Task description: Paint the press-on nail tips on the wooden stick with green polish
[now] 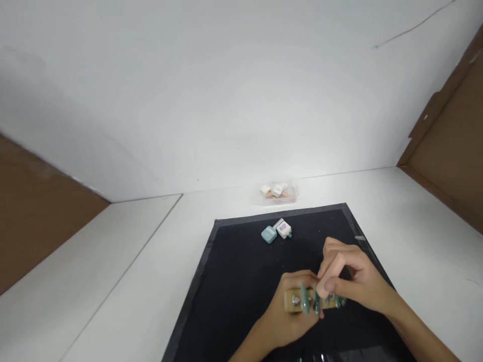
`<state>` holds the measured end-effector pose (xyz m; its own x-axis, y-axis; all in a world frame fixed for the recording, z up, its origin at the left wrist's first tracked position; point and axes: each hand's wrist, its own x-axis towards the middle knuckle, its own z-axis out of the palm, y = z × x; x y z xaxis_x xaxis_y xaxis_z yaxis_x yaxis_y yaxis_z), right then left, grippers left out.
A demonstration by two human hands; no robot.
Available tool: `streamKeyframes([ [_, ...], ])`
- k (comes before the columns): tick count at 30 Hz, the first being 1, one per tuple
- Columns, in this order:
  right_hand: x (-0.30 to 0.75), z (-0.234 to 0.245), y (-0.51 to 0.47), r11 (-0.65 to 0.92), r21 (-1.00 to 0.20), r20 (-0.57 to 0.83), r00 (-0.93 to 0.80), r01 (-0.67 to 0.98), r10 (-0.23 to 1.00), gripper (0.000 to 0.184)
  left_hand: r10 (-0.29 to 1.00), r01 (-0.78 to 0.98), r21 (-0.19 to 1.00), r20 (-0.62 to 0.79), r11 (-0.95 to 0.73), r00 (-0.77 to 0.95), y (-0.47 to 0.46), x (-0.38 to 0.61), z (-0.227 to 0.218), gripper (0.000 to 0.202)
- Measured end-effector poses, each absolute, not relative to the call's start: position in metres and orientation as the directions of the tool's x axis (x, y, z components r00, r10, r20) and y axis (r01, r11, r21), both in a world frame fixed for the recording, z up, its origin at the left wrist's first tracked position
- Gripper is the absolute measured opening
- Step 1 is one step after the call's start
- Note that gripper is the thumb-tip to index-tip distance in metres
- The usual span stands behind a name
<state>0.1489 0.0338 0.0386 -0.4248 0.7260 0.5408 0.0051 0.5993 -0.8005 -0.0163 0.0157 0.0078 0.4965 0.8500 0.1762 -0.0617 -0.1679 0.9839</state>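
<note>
My left hand (289,314) is closed around a narrow yellowish wooden strip (290,300), held low over the black mat. A round metal screw head shows at the strip's left end, and several glossy green stone-like pieces (305,299) stand along it. Between the thumb and fingers of my right hand (356,276) is a small pale pink oblong block (332,274), tilted, its lower end against or just above the green pieces. My fingers hide part of the strip; whether the block touches it I cannot tell.
On the black mat (234,271) lie a small teal case (269,234) and a white case with a purple print (284,230). Behind them, a clear plastic tray (277,200) holds small white boxes (277,190). A white wall rises at the back, with brown panels on both sides.
</note>
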Motion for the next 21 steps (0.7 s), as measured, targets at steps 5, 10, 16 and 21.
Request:
streamKeyframes([
  [5,0.153,0.033,0.036,0.57,-0.808,0.501,-0.336,0.148,0.797,0.027,0.845,-0.062,0.986,0.165,-0.155,0.509,0.013,-0.018,0.001,0.003],
  [10,0.155,0.03,0.037,0.572,-0.803,0.518,-0.277,0.17,0.809,0.025,0.845,-0.087,0.983,0.184,-0.162,0.502,0.012,-0.02,-0.004,0.004],
  [16,0.15,0.038,0.034,0.594,-0.803,0.555,-0.422,-0.047,0.717,0.027,0.841,-0.029,0.976,0.201,-0.216,0.502,0.016,-0.019,0.003,0.01],
  [21,0.148,0.04,0.033,0.596,-0.802,0.524,-0.448,0.026,0.725,0.025,0.835,-0.007,0.967,0.223,-0.254,0.502,0.017,-0.017,0.004,0.009],
])
